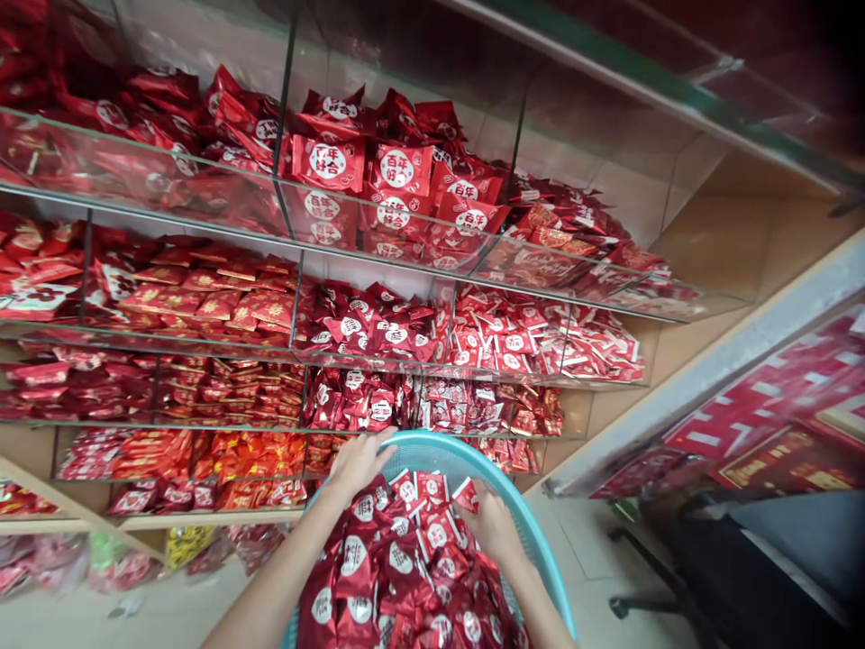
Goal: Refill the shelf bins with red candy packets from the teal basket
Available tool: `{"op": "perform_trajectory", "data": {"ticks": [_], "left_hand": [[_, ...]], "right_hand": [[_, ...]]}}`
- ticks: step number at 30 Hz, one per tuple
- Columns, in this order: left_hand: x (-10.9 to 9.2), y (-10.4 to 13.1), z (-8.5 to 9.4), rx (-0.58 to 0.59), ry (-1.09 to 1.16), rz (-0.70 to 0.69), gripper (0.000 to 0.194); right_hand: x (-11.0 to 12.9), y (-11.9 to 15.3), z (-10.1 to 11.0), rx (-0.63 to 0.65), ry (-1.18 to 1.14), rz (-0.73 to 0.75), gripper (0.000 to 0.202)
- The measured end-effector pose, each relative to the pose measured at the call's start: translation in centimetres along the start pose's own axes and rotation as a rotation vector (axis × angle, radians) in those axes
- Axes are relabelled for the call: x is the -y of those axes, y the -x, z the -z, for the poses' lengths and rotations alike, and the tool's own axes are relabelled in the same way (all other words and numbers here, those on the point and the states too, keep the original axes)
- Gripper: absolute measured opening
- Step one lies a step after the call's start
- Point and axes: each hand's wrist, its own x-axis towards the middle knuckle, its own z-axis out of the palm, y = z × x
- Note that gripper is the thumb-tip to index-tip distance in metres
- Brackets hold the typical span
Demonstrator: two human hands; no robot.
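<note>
A turquoise plastic basket (541,550) is in front of me, heaped with small red and dark red sachets (402,559) that carry white round labels. My left hand (358,464) lies over its far left rim, fingers bent around the edge. Inside the basket's right side, my right hand (492,525) is closed, with a small red-and-white packet (465,494) at its fingertips. Part of that packet is hidden by the fingers.
Glass-fronted shelves (378,261) hold rows of red packets in divided compartments. Bagged goods (189,547) lie under the bottom shelf. To the right are a wheeled chair base (649,586) and red printed items (763,388).
</note>
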Motion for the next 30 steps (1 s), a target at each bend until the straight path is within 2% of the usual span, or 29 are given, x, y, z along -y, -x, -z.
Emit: {"op": "perform_trajectory", "data": {"ticks": [3, 7, 13, 17, 22, 25, 30], "left_hand": [[0.0, 0.0, 0.1, 0.010, 0.001, 0.007, 0.051], [0.0, 0.0, 0.1, 0.002, -0.014, 0.004, 0.050], [0.0, 0.1, 0.0, -0.015, -0.018, -0.007, 0.049], [0.1, 0.1, 0.0, -0.022, 0.001, -0.009, 0.049], [0.1, 0.1, 0.1, -0.008, 0.003, -0.003, 0.050], [0.0, 0.1, 0.0, -0.012, -0.005, 0.002, 0.050], [0.2, 0.0, -0.2, -0.033, -0.001, -0.017, 0.049]], "right_hand": [[0.0, 0.2, -0.5, -0.002, 0.091, -0.049, 0.037], [1.0, 0.2, -0.3, 0.086, 0.104, -0.164, 0.036], [1.6, -0.2, 2.1, 0.156, 0.030, -0.197, 0.041], [1.5, -0.5, 3.3, 0.216, 0.084, -0.268, 0.042], [2.8, -0.9, 2.9, 0.309, 0.217, -0.260, 0.043], [3.9, -1.4, 2.5, 0.318, 0.254, -0.236, 0.038], [4.7, -1.4, 2.1, 0.330, 0.302, -0.222, 0.043]]}}
